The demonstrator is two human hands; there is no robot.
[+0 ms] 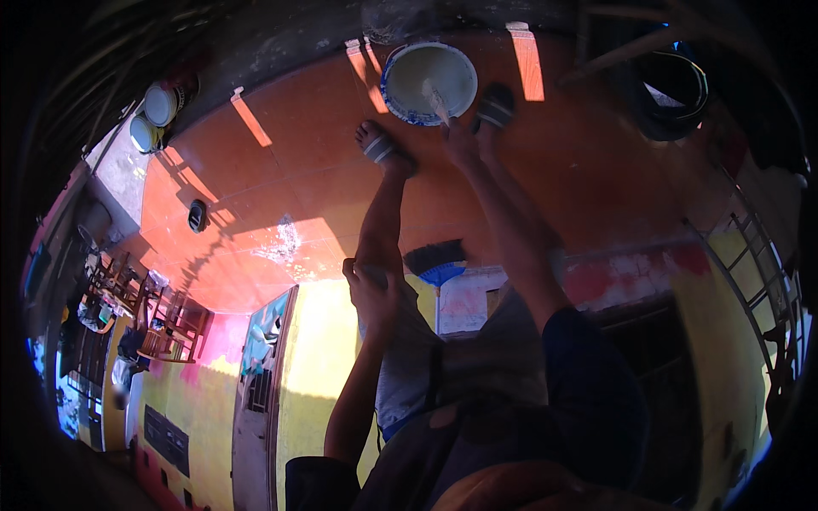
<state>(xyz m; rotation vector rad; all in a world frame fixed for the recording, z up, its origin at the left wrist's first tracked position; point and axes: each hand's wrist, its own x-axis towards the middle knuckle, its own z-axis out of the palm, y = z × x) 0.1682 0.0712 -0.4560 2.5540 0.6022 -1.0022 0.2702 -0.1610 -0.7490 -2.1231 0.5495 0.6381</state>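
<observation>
A round bucket stands on the orange floor between and ahead of my feet, with whitish liquid like paint inside and blue smears on its rim. My right hand is at the bucket's near edge, closed round a pale, paint-coated stick that slants down into the liquid. Whether its far end has bristles is too small to tell. My left hand rests on my left knee, its fingers apart and nothing in it.
Behind my legs lie a broom's dark bristles and blue head. Further left are a loose sandal, two pale buckets and wooden chairs. A black tub stands at the far right, a ladder at the right.
</observation>
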